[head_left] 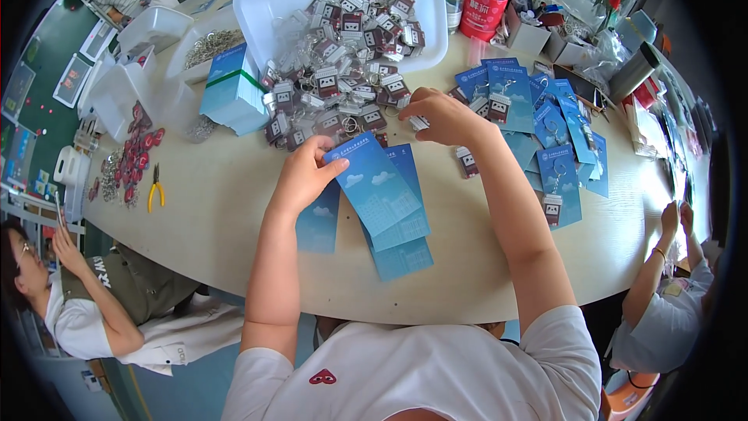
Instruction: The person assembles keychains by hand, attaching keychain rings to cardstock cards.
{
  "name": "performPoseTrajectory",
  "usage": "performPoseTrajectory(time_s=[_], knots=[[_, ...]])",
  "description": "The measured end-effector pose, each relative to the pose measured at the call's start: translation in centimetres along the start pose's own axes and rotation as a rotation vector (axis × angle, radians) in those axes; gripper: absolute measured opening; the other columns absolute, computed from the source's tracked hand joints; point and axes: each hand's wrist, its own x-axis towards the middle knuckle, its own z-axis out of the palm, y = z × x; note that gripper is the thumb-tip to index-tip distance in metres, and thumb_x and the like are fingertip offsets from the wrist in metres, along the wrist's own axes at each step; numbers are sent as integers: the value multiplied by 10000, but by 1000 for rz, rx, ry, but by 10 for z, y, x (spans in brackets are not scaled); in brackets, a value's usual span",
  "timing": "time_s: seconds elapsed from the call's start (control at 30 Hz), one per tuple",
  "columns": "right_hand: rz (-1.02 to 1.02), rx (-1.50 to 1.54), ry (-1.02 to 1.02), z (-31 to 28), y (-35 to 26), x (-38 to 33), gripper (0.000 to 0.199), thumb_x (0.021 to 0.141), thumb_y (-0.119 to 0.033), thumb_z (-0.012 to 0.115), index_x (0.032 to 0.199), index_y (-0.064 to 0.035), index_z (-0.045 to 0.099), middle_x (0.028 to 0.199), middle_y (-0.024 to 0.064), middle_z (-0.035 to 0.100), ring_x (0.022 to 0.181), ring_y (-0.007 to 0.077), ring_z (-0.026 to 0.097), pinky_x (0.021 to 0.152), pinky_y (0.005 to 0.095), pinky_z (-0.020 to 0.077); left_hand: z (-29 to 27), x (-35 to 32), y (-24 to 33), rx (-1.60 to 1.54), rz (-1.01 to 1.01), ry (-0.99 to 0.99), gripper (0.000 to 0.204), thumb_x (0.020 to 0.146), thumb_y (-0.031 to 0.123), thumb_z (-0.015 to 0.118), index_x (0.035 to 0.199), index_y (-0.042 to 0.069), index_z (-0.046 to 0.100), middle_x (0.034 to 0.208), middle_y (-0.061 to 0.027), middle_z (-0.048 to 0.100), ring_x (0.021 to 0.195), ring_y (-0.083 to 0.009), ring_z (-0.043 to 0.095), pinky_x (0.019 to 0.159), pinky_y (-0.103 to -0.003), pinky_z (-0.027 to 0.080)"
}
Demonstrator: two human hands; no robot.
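Observation:
My left hand (306, 177) pinches the top left corner of a blue card (372, 191) printed with white clouds, its thumb on the card's face. More blue cards (403, 261) lie partly under it. My right hand (442, 117) is at the right edge of a pile of keychains (335, 93), each a clear-wrapped brown and white charm with a metal ring. Its fingers are curled round a keychain (419, 122), of which only a small part shows. One loose keychain (467, 162) rests below the right wrist.
Right of me, blue cards with keychains (555, 164) are spread. A white tub (432, 0) tips keychains out behind the pile. A banded card stack (234, 90), yellow pliers (157, 189) and red charms (136, 160) lie left. A red scissors holder (481, 15) stands behind. People sit at both sides.

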Motion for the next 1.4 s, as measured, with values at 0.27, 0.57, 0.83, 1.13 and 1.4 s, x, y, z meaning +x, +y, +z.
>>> performPoseTrajectory(time_s=[0.27,0.57,0.83,1.13,1.4], knots=[[113,-27,-13,-6,12,1,295,745,-139,653,1025,-75,587,988,93,547,987,246,517,876,344,396,-6,0,9,-573,24,-110,226,822,183,625,972,22,575,818,-14,587,725,-66,513,636,-213,411],[244,1323,-9,-17,9,2,224,851,-247,584,942,-62,495,809,26,531,748,132,566,681,243,447,14,0,8,-776,-21,-75,217,870,263,535,968,70,537,794,17,566,692,-45,502,570,-190,376],[213,1445,163,-8,-34,9,136,707,23,535,829,-37,543,807,42,566,764,164,575,724,256,450,25,2,9,-825,17,-17,235,852,236,537,991,54,484,816,1,536,701,-49,487,574,-202,365],[94,865,128,11,-80,7,141,711,51,553,840,-5,554,775,-3,552,737,75,535,675,205,439,33,0,7,-846,55,29,178,860,148,559,987,53,476,810,3,536,695,-46,512,592,-196,427],[90,1036,214,16,-80,8,135,732,7,601,865,6,582,740,17,578,690,78,542,615,240,463,34,-2,13,-858,46,31,208,863,149,567,1015,34,482,850,-10,541,711,-54,513,621,-204,435]])
